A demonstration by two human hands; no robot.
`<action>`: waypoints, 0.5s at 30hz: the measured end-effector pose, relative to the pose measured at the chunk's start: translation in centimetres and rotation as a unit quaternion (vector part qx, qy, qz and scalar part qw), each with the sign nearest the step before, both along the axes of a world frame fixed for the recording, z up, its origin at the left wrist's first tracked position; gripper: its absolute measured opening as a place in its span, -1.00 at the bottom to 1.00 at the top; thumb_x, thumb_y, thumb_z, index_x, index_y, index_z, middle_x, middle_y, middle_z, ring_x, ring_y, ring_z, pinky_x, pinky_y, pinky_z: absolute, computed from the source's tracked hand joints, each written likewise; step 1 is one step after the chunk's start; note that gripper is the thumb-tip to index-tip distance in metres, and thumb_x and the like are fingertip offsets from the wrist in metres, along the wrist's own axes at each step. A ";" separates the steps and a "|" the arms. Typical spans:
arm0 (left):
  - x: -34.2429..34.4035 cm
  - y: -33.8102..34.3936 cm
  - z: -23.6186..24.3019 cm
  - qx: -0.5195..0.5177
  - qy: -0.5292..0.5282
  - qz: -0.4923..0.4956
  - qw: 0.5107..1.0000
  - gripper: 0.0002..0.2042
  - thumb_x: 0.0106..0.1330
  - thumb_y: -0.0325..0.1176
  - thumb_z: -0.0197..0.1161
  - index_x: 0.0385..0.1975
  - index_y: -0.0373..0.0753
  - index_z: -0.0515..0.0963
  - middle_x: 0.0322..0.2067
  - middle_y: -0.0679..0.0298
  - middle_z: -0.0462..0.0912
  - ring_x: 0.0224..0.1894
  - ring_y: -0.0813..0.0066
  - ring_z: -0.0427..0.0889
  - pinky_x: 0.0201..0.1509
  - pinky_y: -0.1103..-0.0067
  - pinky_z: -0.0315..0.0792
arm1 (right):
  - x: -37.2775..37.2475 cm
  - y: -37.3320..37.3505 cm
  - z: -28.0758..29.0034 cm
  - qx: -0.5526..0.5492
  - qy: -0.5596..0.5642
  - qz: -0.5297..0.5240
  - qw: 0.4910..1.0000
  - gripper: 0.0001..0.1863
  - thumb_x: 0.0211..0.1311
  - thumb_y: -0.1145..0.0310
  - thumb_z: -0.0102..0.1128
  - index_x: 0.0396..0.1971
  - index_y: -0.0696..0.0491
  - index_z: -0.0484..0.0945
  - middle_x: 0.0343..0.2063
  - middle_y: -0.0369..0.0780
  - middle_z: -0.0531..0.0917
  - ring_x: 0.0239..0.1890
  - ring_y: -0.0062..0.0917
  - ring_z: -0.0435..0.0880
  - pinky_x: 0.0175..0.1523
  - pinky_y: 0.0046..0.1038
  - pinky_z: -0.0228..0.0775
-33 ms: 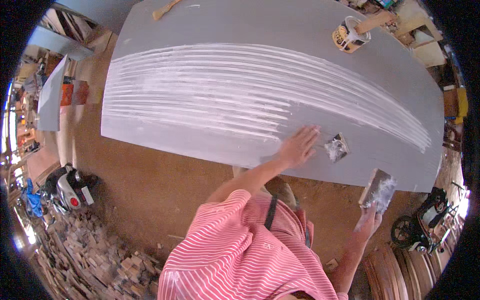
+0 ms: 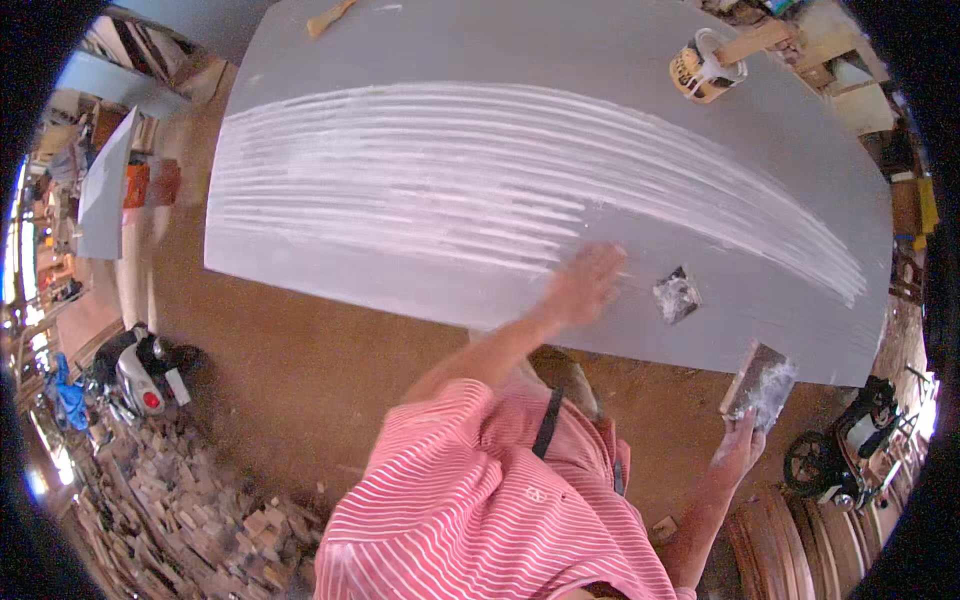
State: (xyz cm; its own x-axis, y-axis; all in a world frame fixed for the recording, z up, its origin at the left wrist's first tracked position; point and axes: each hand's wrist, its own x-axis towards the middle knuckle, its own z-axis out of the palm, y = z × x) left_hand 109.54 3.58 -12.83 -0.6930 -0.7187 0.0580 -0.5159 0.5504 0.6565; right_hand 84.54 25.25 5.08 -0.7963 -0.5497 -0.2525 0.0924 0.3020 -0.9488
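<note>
A grey panel [image 2: 480, 40] lies in front of me, striped across its middle with white paste [image 2: 420, 150]. My left hand [image 2: 588, 285] is over the panel by the right ends of the shorter lower stripes, palm down, fingers stretched out and slightly blurred, holding nothing. To the right of its fingertips, a small square spreader [image 2: 677, 295] smeared with white paste lies on the panel. At the panel's near right edge, my right hand [image 2: 738, 445] grips a flat rectangular board [image 2: 760, 385] with white paste on its face.
A paste tub [image 2: 700, 70] with a wooden stick [image 2: 752, 42] in it stands at the panel's far right. A brush [image 2: 328, 20] lies at the far left. Wood offcuts [image 2: 200, 490] cover the floor at lower left. Motorbikes [image 2: 140, 375] stand on either side.
My left hand has shifted slightly left and away from the spreader. My right hand keeps its hold on the board. The whole view has shifted a little.
</note>
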 end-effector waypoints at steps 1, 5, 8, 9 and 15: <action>2.8 -1.2 0.7 0.046 -0.029 0.010 0.998 -0.42 0.31 -0.26 -0.01 0.31 -0.27 0.04 0.34 0.05 -0.01 0.40 0.19 -0.09 0.45 0.30 -0.24 | -0.7 1.2 -0.5 0.003 0.000 -0.028 1.000 -0.76 0.27 0.35 0.12 -0.17 0.18 0.44 -0.19 -0.21 0.55 -0.16 -0.50 0.54 -0.11 -0.41 0.39; 28.3 -6.4 -6.2 -0.148 -0.335 0.327 0.871 -0.45 0.36 -0.19 -0.08 0.27 -0.38 0.10 0.31 -0.06 0.03 0.36 0.08 -0.01 0.43 0.27 -0.19 | -1.8 4.1 -0.9 0.060 0.013 -0.009 0.998 -0.74 0.25 0.31 0.17 -0.21 0.19 0.45 -0.26 -0.23 0.54 -0.24 -0.57 0.52 -0.15 -0.47 0.40; 40.3 -10.3 3.7 0.173 -0.423 0.642 0.616 -0.24 0.38 0.16 -0.42 0.25 -0.53 0.02 0.30 -0.21 -0.05 0.39 0.03 -0.11 0.43 0.26 -0.30 | -1.8 6.3 -2.5 0.081 -0.016 -0.044 0.996 -0.71 0.25 0.29 0.17 -0.20 0.20 0.45 -0.30 -0.25 0.54 -0.25 -0.58 0.51 -0.15 -0.47 0.39; 41.9 -9.2 3.1 0.026 -0.438 0.594 0.674 -0.23 0.38 0.17 -0.40 0.26 -0.53 0.01 0.31 -0.20 -0.07 0.40 0.03 -0.17 0.44 0.26 -0.33 | -1.8 6.1 -3.4 0.075 -0.025 -0.031 0.996 -0.71 0.25 0.29 0.17 -0.20 0.20 0.45 -0.30 -0.25 0.54 -0.25 -0.58 0.51 -0.15 -0.47 0.39; 10.6 -2.4 1.6 0.276 0.086 0.349 0.892 -0.33 0.30 -0.34 -0.04 0.34 -0.37 -0.18 0.36 -0.07 -0.21 0.42 0.10 -0.27 0.45 0.29 -0.40 | 7.5 -7.9 -2.3 -0.026 -0.060 -0.035 0.997 -0.74 0.27 0.27 0.14 -0.19 0.15 0.48 -0.36 -0.31 0.54 -0.32 -0.64 0.49 -0.20 -0.51 0.37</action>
State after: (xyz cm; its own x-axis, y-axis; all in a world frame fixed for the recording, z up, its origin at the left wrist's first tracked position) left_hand 120.14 1.18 -11.26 -0.0815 -0.9233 -0.3753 -0.4721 -0.2959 0.8304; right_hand 92.08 17.36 2.74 -0.7996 -0.5081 -0.3202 0.2252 0.2407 -0.9441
